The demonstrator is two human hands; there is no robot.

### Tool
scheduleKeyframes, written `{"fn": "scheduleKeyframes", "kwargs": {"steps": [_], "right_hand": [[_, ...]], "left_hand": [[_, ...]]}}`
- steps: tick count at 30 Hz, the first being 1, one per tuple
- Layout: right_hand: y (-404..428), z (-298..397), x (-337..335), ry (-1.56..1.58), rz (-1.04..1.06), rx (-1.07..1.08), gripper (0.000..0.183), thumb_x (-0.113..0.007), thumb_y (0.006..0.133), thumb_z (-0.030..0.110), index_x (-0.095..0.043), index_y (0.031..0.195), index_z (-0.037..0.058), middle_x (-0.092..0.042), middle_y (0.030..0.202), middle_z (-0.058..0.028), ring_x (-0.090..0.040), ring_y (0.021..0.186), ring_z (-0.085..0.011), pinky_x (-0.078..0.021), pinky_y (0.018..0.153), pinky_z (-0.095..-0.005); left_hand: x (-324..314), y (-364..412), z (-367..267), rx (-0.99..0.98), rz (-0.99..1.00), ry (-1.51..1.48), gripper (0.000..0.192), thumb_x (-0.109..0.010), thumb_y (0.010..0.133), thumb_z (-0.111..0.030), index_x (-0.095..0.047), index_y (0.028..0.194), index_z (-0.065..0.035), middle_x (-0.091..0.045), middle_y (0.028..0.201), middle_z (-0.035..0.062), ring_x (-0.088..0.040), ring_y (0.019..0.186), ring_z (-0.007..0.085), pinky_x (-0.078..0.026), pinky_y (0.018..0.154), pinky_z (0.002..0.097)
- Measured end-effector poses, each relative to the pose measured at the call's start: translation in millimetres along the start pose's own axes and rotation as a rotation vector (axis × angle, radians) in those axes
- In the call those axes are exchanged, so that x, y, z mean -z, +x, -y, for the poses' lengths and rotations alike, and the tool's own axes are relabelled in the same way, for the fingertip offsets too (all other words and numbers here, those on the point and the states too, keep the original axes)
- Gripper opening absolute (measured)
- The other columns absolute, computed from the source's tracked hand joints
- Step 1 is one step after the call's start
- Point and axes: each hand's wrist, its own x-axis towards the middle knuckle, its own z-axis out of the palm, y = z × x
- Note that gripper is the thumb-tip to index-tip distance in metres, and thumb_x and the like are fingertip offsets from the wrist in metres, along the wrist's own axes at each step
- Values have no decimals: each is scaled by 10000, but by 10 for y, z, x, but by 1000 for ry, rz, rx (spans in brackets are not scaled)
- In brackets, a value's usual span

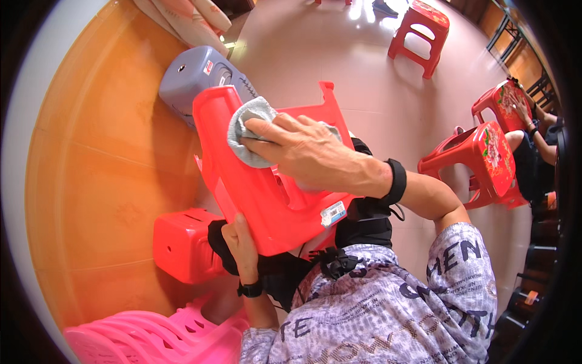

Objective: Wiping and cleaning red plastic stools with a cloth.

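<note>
A red plastic stool (268, 218) lies tilted over my lap, one side panel facing up, with a partly torn sticker near its edge. My left hand (241, 245) grips the stool's lower left edge, thumb on top and the other fingers hidden beneath. Across the panel reaches my right hand (300, 145), pressing a folded light grey cloth (254, 150) against a leg of the stool. More of the cloth shows past the knuckles.
A grey-blue plastic stool (191, 73) and a red one (182, 245) stand by the orange tiled wall at left. Pink plastic chairs (150, 336) are at lower left. Red stools (493, 159) stand at right, where another person's hand rests on one; another stool (423, 36) is farther off.
</note>
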Motion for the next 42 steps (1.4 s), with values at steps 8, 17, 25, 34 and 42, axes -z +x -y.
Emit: {"fn": "scheduleKeyframes", "kwargs": {"steps": [8, 17, 25, 34, 42], "right_hand": [[-381, -387, 64, -39, 236, -203, 464, -595, 733, 27, -619, 1177, 159, -485, 1293, -10, -544, 1032, -265, -491, 859, -380], [-614, -633, -98, 72, 48, -428, 245, -512, 848, 110, -668, 1037, 112, -602, 1151, -45, -582, 988, -268, -495, 851, -401], [-556, -957, -296, 200, -77, -548, 265, -481, 868, 151, -621, 1079, 73, -591, 1140, -120, -577, 1012, -322, -467, 871, -408], [-407, -1395, -479, 126, 74, -160, 345, -505, 894, 279, -592, 1178, 103, -494, 1336, -146, -461, 1228, -364, -427, 981, -433], [-1008, -384, -129, 310, 191, -462, 604, -613, 771, 196, -476, 1347, 74, -392, 1439, -197, -404, 1272, -413, -353, 1056, -455]], "left_hand": [[221, 133, 331, 63, -12, -66, 486, -411, 1021, -378, -351, 632, -94, -362, 556, -63, -302, 529, 47, -238, 476, 271], [290, 195, 446, 170, -48, -40, 435, -386, 1019, -370, -553, 863, 0, -552, 772, 52, -499, 676, 161, -428, 618, 341], [410, 177, 628, 149, 54, 87, 340, -517, 921, -264, -522, 1141, -4, -539, 1041, 205, -532, 948, 371, -422, 779, 437], [392, 208, 839, -149, -79, 259, 423, -385, 1012, -362, -530, 1031, 35, -579, 885, 136, -557, 775, 266, -436, 674, 400], [323, 263, 652, 168, -215, -327, 458, -351, 1029, -362, -555, 1130, 35, -622, 1061, 122, -609, 924, 219, -499, 780, 346]]}}
